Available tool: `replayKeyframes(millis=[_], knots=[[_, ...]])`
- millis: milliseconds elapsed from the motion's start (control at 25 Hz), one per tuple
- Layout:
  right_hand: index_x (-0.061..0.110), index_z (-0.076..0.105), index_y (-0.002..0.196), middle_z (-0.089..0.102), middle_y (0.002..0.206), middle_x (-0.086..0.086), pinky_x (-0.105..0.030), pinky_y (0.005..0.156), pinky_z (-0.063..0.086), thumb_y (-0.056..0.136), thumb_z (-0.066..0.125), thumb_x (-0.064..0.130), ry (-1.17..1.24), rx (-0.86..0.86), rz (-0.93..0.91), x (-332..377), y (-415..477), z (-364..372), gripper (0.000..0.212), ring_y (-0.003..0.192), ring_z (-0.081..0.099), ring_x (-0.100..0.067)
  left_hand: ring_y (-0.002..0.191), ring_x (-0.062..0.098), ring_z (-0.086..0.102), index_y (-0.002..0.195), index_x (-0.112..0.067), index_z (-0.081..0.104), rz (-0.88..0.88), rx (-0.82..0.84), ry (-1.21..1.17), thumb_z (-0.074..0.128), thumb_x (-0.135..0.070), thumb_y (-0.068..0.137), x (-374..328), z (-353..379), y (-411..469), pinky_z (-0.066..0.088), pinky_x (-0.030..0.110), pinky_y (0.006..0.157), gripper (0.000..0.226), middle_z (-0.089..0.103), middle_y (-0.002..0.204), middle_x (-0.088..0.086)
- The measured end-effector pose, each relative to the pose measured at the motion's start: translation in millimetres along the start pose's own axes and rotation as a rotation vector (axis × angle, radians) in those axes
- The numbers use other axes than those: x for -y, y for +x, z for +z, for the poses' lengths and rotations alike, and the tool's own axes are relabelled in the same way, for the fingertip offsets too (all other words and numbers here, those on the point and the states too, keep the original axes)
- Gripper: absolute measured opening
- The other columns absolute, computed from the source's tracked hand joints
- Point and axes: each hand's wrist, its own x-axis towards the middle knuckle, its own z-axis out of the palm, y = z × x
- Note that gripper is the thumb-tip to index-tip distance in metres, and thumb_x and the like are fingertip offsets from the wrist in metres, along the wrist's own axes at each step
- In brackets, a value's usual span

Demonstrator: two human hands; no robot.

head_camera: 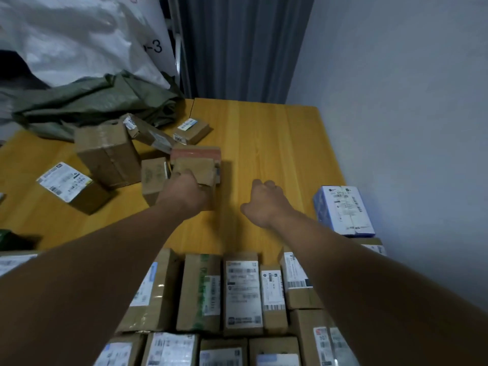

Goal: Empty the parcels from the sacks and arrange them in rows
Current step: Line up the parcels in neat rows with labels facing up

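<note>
At the middle of the worktop (264,133), the left hand (182,192) grips a taped box (196,161), fingers curled over its near top edge. The right hand (266,203) is over the worktop's middle too, apart from that box, fingers loosely curled with nothing in them. On the worktop's left half lie loose boxes (108,151), scattered. Along the worktop's near edge, labelled parcels (241,291) sit in tight rows. A blue box (343,210) stands at the worktop's right edge. A green sack (92,101) lies crumpled on the worktop's far left corner, a white sack (66,35) beyond that corner
</note>
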Motion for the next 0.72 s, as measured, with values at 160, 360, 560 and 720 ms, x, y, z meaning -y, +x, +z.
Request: replayKeyframes(millis=[160, 360, 560, 720], knots=[[0.012, 0.041, 0.141, 0.043, 0.140, -0.015, -0.043, 0.091, 0.048, 0.093, 0.060, 0.030, 0.166, 0.057, 0.008, 44.4, 21.9, 24.4, 0.054, 0.122, 0.049, -0.037, 0.098, 0.036, 0.058, 0.115, -0.013, 0.052, -0.005, 0.046, -0.081, 0.054, -0.023, 0.083, 35.7, -14.7, 16.5, 0.054, 0.046, 0.085, 0.034, 0.059, 0.112, 0.017], [0.027, 0.040, 0.145, 0.054, 0.129, -0.009, -0.045, 0.094, 0.054, 0.069, 0.056, 0.039, 0.384, 0.021, -0.009, 92.7, 56.7, 50.4, 0.078, 0.109, 0.059, -0.033, 0.100, 0.033, 0.058, 0.101, -0.021, 0.051, -0.003, 0.060, -0.290, 0.058, -0.018, 0.087, 51.4, -14.8, 43.9, 0.053, 0.044, 0.089, 0.015, 0.063, 0.106, 0.010], [0.025, 0.049, 0.133, 0.064, 0.118, 0.002, -0.040, 0.087, 0.055, 0.080, 0.061, 0.039, 0.685, -0.001, 0.081, 100.6, 66.2, 66.3, 0.057, 0.109, 0.062, -0.023, 0.089, 0.026, 0.052, 0.106, -0.022, 0.048, -0.044, 0.089, -0.492, 0.062, -0.014, 0.089, 56.3, -7.5, 47.9, 0.052, 0.037, 0.081, 0.023, 0.052, 0.085, -0.004], [0.016, 0.040, 0.131, 0.054, 0.122, -0.003, -0.046, 0.095, 0.050, 0.090, 0.063, 0.030, 0.891, -0.024, 0.261, 89.5, 41.9, 56.0, 0.049, 0.111, 0.054, -0.026, 0.099, 0.030, 0.060, 0.117, -0.016, 0.059, -0.094, 0.076, -0.599, 0.059, -0.020, 0.087, 58.2, -4.8, 39.0, 0.054, 0.040, 0.080, 0.030, 0.064, 0.106, 0.006]])
